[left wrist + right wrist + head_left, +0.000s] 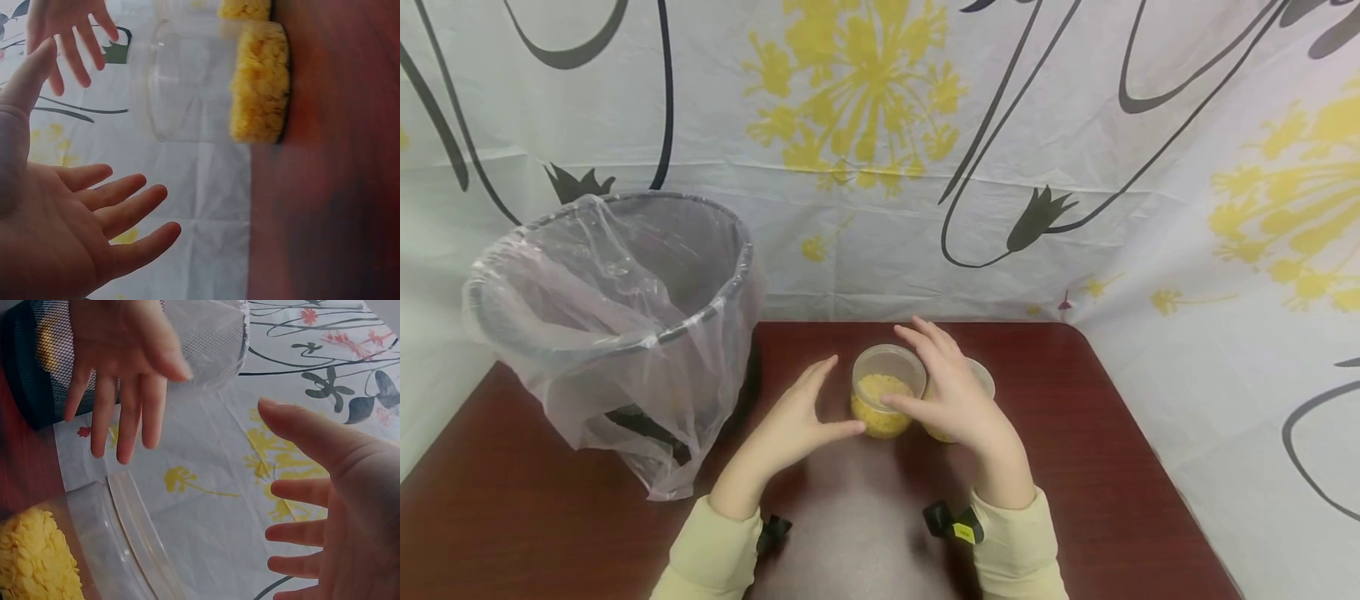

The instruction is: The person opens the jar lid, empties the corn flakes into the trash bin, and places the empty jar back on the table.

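Observation:
A clear round jar (pixel 887 421) partly filled with yellow flakes stands on the table, its flakes well below the rim. My left hand (pixel 793 429) is at the jar's left, fingers spread and thumb pointing toward its lower side. On the other side my right hand (pixel 958 404) hovers with fingers extended, its thumb overlapping the jar in the head view. Both palms face inward with air between them, as the left wrist view shows. A second jar (pixel 982 377) of yellow flakes stands just to the right, mostly hidden behind my right hand.
A mesh bin (pixel 37 381) with a clear plastic liner (pixel 700 400) stands at the left of the dark red table (pixel 1090 483). Behind the table hangs a white cloth (pixel 865 250) with yellow and grey flower prints, which also runs along the right side.

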